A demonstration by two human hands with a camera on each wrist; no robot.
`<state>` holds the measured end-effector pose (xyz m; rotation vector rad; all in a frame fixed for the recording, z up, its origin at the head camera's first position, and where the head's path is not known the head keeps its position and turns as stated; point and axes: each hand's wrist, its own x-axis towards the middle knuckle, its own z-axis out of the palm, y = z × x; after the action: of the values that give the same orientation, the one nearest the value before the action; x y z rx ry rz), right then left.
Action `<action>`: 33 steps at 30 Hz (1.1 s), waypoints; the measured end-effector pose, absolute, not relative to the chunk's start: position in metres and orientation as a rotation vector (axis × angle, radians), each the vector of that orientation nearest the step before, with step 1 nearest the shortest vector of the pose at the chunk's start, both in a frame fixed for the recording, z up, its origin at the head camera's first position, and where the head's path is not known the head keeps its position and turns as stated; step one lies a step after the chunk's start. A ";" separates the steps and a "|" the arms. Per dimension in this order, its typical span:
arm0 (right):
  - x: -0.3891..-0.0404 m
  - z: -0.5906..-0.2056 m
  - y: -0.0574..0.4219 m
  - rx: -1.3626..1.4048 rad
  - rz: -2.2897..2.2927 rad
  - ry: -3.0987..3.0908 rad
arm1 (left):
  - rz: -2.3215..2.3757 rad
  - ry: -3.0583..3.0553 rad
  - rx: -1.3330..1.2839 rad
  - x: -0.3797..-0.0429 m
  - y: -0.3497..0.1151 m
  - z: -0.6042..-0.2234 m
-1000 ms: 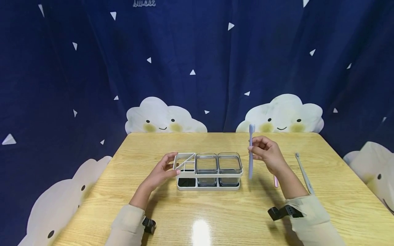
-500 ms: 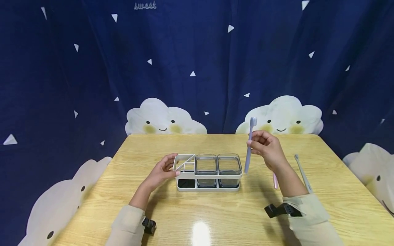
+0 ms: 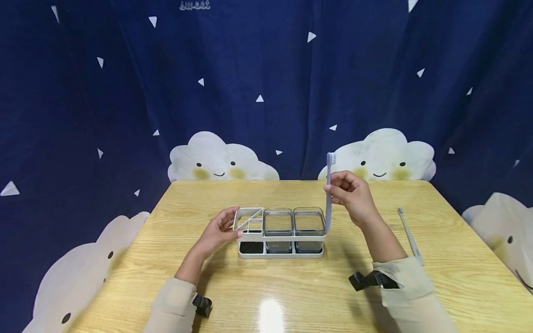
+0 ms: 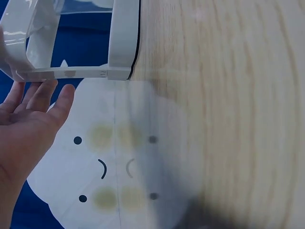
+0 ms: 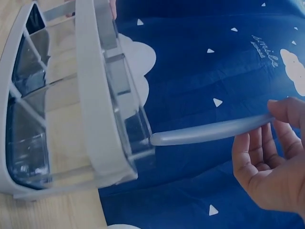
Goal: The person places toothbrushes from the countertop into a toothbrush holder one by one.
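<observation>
A white toothbrush holder (image 3: 291, 238) stands on the table, with divided slots at its left end and two clear cups (image 3: 309, 223) seated side by side to the right. My left hand (image 3: 218, 229) holds its left end, thumb at the front corner and fingers round the side. Between thumb and fingers, my right hand (image 3: 353, 196) pinches a light purple toothbrush (image 3: 328, 210) nearly upright, bristles at the top. In the right wrist view the tip of the handle (image 5: 205, 132) overlaps the upper edge of the end cup (image 5: 136, 126).
Right of my right forearm, a grey toothbrush (image 3: 410, 237) lies on the wooden table (image 3: 258, 282). A dark blue curtain (image 3: 266, 69) with white clouds hangs behind the table's far edge.
The right hand has moved left and slightly up with the purple toothbrush, bringing it to the holder's right end. The pink handle seen earlier is now hidden. The left hand stays put.
</observation>
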<state>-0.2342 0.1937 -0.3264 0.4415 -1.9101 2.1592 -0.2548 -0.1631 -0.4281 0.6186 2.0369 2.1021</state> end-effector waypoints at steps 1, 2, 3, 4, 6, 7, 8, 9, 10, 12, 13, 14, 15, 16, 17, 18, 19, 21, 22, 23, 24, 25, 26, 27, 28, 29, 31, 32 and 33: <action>-0.234 -0.325 0.192 0.427 2.155 -1.918 | 2.101 2.040 0.619 -0.255 -0.163 -0.428; -0.234 -0.323 0.190 0.415 2.152 -1.922 | 2.100 2.044 0.618 -0.255 -0.163 -0.428; -0.234 -0.322 0.189 0.404 2.158 -1.921 | 2.100 2.045 0.617 -0.254 -0.163 -0.428; -0.234 -0.321 0.187 0.398 2.164 -1.916 | 2.099 2.046 0.618 -0.254 -0.163 -0.428; -0.234 -0.320 0.182 0.397 2.177 -1.904 | 2.094 2.054 0.622 -0.254 -0.163 -0.428; -0.234 -0.319 0.180 0.403 2.184 -1.896 | 2.090 2.060 0.623 -0.254 -0.163 -0.428; -0.235 -0.319 0.178 0.411 2.196 -1.885 | 2.088 2.063 0.621 -0.254 -0.163 -0.427; -0.235 -0.319 0.176 0.420 2.205 -1.879 | 2.085 2.066 0.622 -0.254 -0.163 -0.427; -0.235 -0.319 0.174 0.430 2.209 -1.875 | 2.081 2.068 0.622 -0.254 -0.163 -0.426; -0.236 -0.318 0.170 0.445 2.213 -1.871 | 2.079 2.069 0.620 -0.253 -0.163 -0.425; -0.236 -0.317 0.168 0.451 2.215 -1.870 | 2.080 2.067 0.620 -0.253 -0.163 -0.425; -0.237 -0.316 0.166 0.455 2.214 -1.870 | 2.078 2.065 0.621 -0.254 -0.163 -0.425; -0.237 -0.316 0.164 0.455 2.212 -1.871 | 2.078 2.064 0.621 -0.254 -0.163 -0.425; -0.237 -0.315 0.162 0.456 2.211 -1.874 | 2.078 2.063 0.620 -0.254 -0.163 -0.425; -0.238 -0.315 0.161 0.454 2.207 -1.878 | 2.079 2.063 0.618 -0.254 -0.163 -0.425; -0.238 -0.314 0.159 0.450 2.200 -1.883 | 2.080 2.060 0.619 -0.254 -0.163 -0.425; -0.239 -0.314 0.158 0.443 2.196 -1.887 | 2.081 2.059 0.618 -0.254 -0.163 -0.426; -0.239 -0.314 0.156 0.431 2.190 -1.892 | 2.084 2.060 0.617 -0.255 -0.163 -0.426; -0.240 -0.314 0.155 0.427 2.189 -1.895 | 2.087 2.060 0.617 -0.255 -0.163 -0.427; -0.240 -0.314 0.154 0.420 2.189 -1.893 | 2.090 2.061 0.621 -0.256 -0.163 -0.427; -0.241 -0.314 0.153 0.414 2.195 -1.887 | 2.091 2.062 0.622 -0.256 -0.163 -0.427; -0.241 -0.314 0.152 0.408 2.202 -1.879 | 2.090 2.067 0.623 -0.256 -0.163 -0.427; -0.242 -0.315 0.151 0.406 2.211 -1.870 | 2.091 2.072 0.622 -0.256 -0.162 -0.427; -0.242 -0.315 0.150 0.405 2.221 -1.862 | 2.090 2.076 0.621 -0.256 -0.162 -0.427; -0.242 -0.315 0.148 0.406 2.231 -1.852 | 2.089 2.079 0.620 -0.256 -0.162 -0.427; -0.243 -0.315 0.146 0.408 2.239 -1.842 | 2.084 2.084 0.617 -0.256 -0.162 -0.427; -0.243 -0.316 0.143 0.422 2.246 -1.832 | 2.076 2.089 0.612 -0.255 -0.163 -0.427; -0.244 -0.317 0.141 0.432 2.249 -1.832 | 2.075 2.089 0.608 -0.255 -0.163 -0.427; -0.245 -0.317 0.139 0.442 2.248 -1.836 | 2.073 2.089 0.605 -0.255 -0.163 -0.427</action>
<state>-0.2447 0.1391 -0.3171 0.4415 -1.8357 2.2482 -0.2552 -0.1631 -0.4269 0.6054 2.0891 2.0733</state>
